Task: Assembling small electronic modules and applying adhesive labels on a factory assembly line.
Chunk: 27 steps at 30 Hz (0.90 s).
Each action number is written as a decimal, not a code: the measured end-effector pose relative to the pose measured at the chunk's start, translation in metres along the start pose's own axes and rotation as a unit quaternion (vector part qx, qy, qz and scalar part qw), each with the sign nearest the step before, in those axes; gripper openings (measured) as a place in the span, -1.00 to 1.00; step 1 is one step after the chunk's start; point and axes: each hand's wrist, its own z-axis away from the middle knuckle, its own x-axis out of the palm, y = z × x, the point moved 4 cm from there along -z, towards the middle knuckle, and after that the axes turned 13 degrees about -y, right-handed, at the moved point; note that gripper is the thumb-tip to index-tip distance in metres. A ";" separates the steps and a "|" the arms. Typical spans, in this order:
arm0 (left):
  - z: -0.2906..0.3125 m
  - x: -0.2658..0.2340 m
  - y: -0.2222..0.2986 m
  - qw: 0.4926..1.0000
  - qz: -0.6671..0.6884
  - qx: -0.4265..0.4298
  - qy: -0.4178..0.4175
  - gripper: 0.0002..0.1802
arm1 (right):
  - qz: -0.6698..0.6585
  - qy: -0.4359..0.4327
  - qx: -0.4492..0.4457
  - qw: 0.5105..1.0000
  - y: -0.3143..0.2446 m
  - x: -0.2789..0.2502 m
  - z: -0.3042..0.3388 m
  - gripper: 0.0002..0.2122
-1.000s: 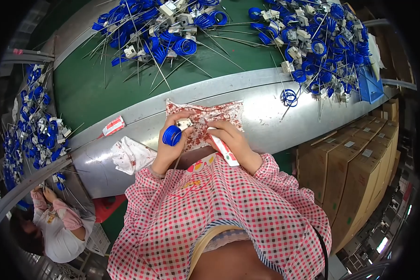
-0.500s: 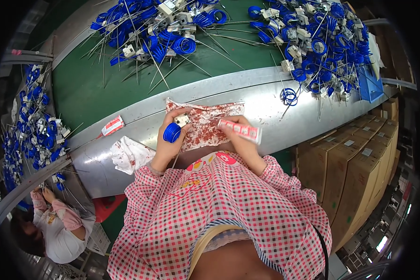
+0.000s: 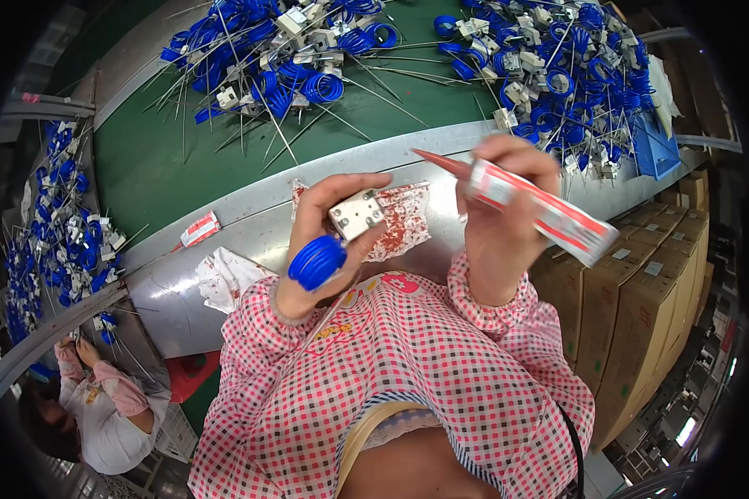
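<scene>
My left hand (image 3: 308, 218) is closed around a capillary thermostat, a small white block (image 3: 357, 215) whose face with metal screws or terminals is turned up. Its blue coil (image 3: 317, 263) hangs by my wrist, and a thin metal rod slants down over my apron. In my right hand (image 3: 501, 245) is a red-and-white squeeze tube (image 3: 576, 226), fingers wrapped round it. The tube's reddish pointed nozzle (image 3: 441, 160) is aimed left, apart from the block. Beneath my hands a red-stained white cloth (image 3: 408, 218) lies on the metal ledge.
Heaps of blue-coiled thermostats (image 3: 283, 62) lie on the green belt (image 3: 154, 141), with another pile (image 3: 570, 75) by a blue bin (image 3: 656, 150). A second tube (image 3: 200, 228) and crumpled cloth (image 3: 229, 279) rest left. Cartons (image 3: 624, 308) stand right; a co-worker (image 3: 108, 399) sits lower left.
Both hands have risen off the cloth toward me. The right hand has moved right and up, its tube's nozzle now exposed. The thermostat's block has turned face up, slightly to the right.
</scene>
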 end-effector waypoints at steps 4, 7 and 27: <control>-0.018 0.014 0.028 0.995 -0.009 0.093 -0.027 -0.42 | -0.076 0.031 -0.236 0.968 -0.037 0.020 -0.015 -0.67; -0.021 0.022 0.042 0.995 0.007 0.093 -0.046 -0.40 | -0.076 0.010 -0.246 0.966 -0.046 0.031 -0.013 -0.73; -0.026 0.033 0.045 0.993 -0.016 0.097 -0.063 -0.41 | -0.116 0.017 -0.239 0.964 -0.043 0.036 -0.007 -0.81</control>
